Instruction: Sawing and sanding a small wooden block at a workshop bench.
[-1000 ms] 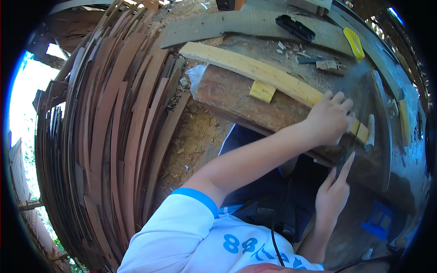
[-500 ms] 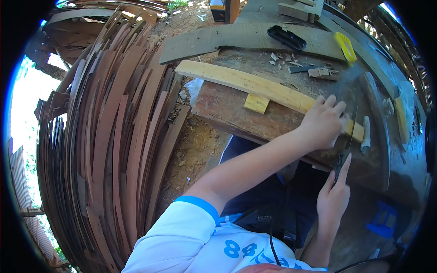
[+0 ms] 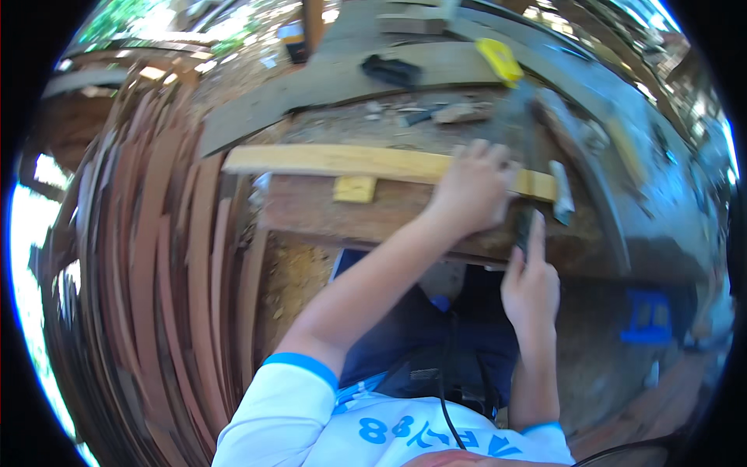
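A long pale yellow wooden board [image 3: 334,161] lies across the brown workbench [image 3: 311,218]. My left hand [image 3: 475,187] is clamped over the board near its right end, its fingers curled over the far edge. In my right hand [image 3: 533,292] is the dark handle of a saw [image 3: 523,230], index finger stretched along it. The thin blade, smeared by motion, crosses the board just right of my left hand. Under the board's near edge sits a small yellow wood block [image 3: 354,189]. A short whitish piece [image 3: 561,192] lies by the board's right end.
Long brown wood strips [image 3: 152,257] are stacked at the left. Farther back on the bench are a grey plank [image 3: 327,89], a black case [image 3: 391,71], a yellow-handled tool [image 3: 499,62] and wood scraps [image 3: 463,113]. A blue plastic stool [image 3: 647,317] stands low at the right.
The whole view has turned and shifted, so the bench appears farther left. My left hand still holds the board and my right the saw; the blade is still across the board.
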A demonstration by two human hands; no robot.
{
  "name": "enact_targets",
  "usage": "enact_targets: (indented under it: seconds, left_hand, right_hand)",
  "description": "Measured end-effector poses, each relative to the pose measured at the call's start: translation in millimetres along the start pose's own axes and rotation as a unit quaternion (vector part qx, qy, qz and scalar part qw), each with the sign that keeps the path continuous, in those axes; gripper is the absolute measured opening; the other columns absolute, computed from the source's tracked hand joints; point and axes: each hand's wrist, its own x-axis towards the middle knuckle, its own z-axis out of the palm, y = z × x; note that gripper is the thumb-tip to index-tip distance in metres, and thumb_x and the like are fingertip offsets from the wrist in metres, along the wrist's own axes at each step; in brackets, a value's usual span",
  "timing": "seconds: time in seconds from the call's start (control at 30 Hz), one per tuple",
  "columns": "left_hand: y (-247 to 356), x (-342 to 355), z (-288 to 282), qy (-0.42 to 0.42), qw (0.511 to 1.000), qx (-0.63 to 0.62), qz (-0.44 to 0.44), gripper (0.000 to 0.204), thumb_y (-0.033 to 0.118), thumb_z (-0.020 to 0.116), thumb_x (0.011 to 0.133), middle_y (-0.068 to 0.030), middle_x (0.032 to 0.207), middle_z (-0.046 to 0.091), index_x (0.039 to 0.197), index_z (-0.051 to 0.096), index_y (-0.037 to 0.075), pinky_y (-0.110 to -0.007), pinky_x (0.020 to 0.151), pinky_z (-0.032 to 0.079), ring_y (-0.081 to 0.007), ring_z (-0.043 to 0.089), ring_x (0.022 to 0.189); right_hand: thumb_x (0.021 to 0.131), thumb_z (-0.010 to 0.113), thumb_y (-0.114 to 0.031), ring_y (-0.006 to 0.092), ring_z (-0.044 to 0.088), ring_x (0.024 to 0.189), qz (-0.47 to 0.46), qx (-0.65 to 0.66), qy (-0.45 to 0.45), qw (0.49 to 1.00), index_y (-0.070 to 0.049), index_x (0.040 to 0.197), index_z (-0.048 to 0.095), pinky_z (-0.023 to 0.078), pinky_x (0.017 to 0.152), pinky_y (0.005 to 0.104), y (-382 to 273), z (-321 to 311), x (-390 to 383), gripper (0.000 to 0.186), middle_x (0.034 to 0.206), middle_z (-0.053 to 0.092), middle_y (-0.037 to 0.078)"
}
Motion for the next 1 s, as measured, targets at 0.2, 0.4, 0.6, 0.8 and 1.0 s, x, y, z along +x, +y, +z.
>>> enact_targets:
  seconds: [0.2,0.4,0.6,0.8,1.0]
  left_hand:
    - [-16,-14,-3,0.016,1.000,-0.022,0.010,0.040,0.023,0.073,0.084,-0.0118,0.111,0.064,0.120,0.070,0.006,-0.045,0.093,0.048,-0.0335,0.059,0.107]
    - [4,-8,0,-0.005,1.000,0.003,0.005,0.042,0.024,0.075,0.085,-0.0069,0.110,0.062,0.124,0.069,0.010,-0.043,0.094,0.047,-0.0289,0.058,0.108]
    - [-3,-11,-7,-0.009,1.000,0.016,-0.005,0.046,0.024,0.074,0.086,-0.0078,0.113,0.062,0.129,0.068,0.009,-0.042,0.096,0.046,-0.0290,0.058,0.110]
    - [1,-9,-7,-0.001,1.000,0.004,0.003,0.046,0.023,0.074,0.087,-0.0083,0.113,0.061,0.130,0.067,0.009,-0.043,0.096,0.046,-0.0298,0.058,0.109]
    - [-4,-10,-7,0.015,1.000,0.008,0.005,0.048,0.021,0.076,0.085,-0.0092,0.114,0.061,0.130,0.067,0.008,-0.044,0.098,0.045,-0.0311,0.058,0.110]
  right_hand:
    - [0.099,0.055,-0.025,0.0458,0.068,0.062,-0.003,0.023,0.003,1.000,0.001,0.160,0.026,0.056,0.062,0.0585,-5,29,11,0.072,0.068,0.068,0.026]
    - [0.101,0.053,-0.023,0.0401,0.068,0.058,-0.034,0.045,0.021,0.998,0.001,0.160,0.025,0.056,0.058,0.0527,13,22,7,0.070,0.067,0.068,0.021]
    - [0.101,0.053,-0.022,0.0367,0.069,0.057,-0.045,0.052,0.035,0.997,0.004,0.160,0.024,0.056,0.053,0.0481,6,28,5,0.071,0.066,0.068,0.020]
    - [0.102,0.053,-0.021,0.0349,0.069,0.055,-0.059,0.053,0.063,0.995,0.002,0.162,0.019,0.056,0.050,0.0470,11,35,4,0.073,0.067,0.069,0.019]
    - [0.103,0.053,-0.021,0.0326,0.066,0.053,-0.064,0.063,0.077,0.993,0.001,0.163,0.016,0.054,0.047,0.0450,12,53,4,0.073,0.067,0.067,0.016]
